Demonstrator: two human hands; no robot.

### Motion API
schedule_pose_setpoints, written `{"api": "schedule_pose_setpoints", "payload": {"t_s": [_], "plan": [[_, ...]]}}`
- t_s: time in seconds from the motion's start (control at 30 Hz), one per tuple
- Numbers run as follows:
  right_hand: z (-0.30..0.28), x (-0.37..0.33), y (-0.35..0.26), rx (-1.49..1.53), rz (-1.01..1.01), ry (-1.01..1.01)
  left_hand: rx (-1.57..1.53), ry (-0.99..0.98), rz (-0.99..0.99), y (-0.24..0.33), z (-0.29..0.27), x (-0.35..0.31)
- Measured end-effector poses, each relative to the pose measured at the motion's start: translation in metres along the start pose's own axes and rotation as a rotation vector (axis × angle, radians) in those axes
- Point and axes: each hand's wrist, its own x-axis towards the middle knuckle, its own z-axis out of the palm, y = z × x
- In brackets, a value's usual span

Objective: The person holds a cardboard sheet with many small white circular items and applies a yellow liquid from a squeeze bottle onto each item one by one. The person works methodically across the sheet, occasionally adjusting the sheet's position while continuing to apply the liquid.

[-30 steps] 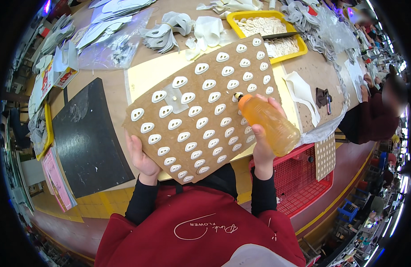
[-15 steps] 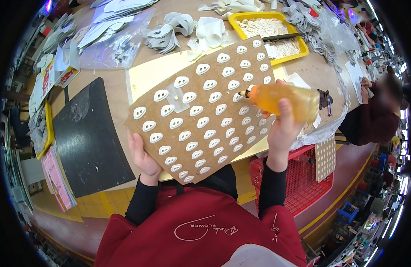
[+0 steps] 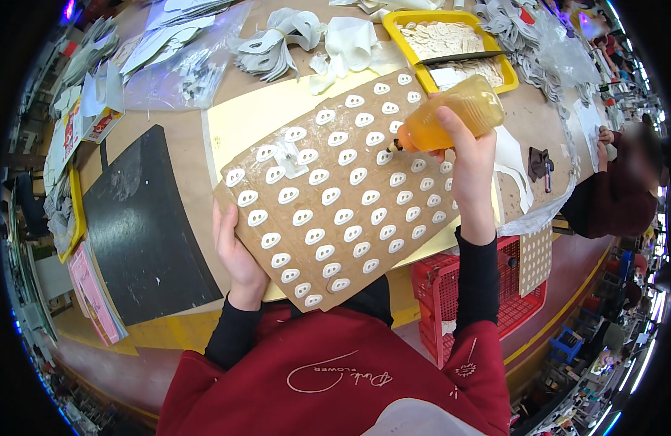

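- The brown board [image 3: 339, 182] is spanning the near edge of the counter [image 3: 183, 138], carrying white two-holed pieces [image 3: 343, 216]; it is looking light, fairly stiff, best gripped by its edges.
- The left hand [image 3: 241, 261] is holding its lower-left edge.
- The right hand [image 3: 470, 149] is wrapping around the amber bottle [image 3: 448, 116], probably squeezable and slippery, best taken mid-body; its nozzle [image 3: 395, 146] is pointing left and downward.

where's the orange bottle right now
In the head view, right of centre: the orange bottle is tilted in the right hand, just below the yellow tray, its nozzle pointing toward the brown board.
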Motion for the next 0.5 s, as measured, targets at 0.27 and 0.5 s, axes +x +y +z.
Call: {"api": "schedule_pose_setpoints", "payload": {"t_s": [0.27,0.5], "plan": [[0.009,0.010,-0.003,-0.192,0.070,-0.087,-0.079,0.056,-0.054,-0.001,-0.003,0.004],[0.014,0.003,-0.010,-0.228,0.102,-0.135,-0.092,0.057,-0.084,0.001,-0.006,-0.002]]}}
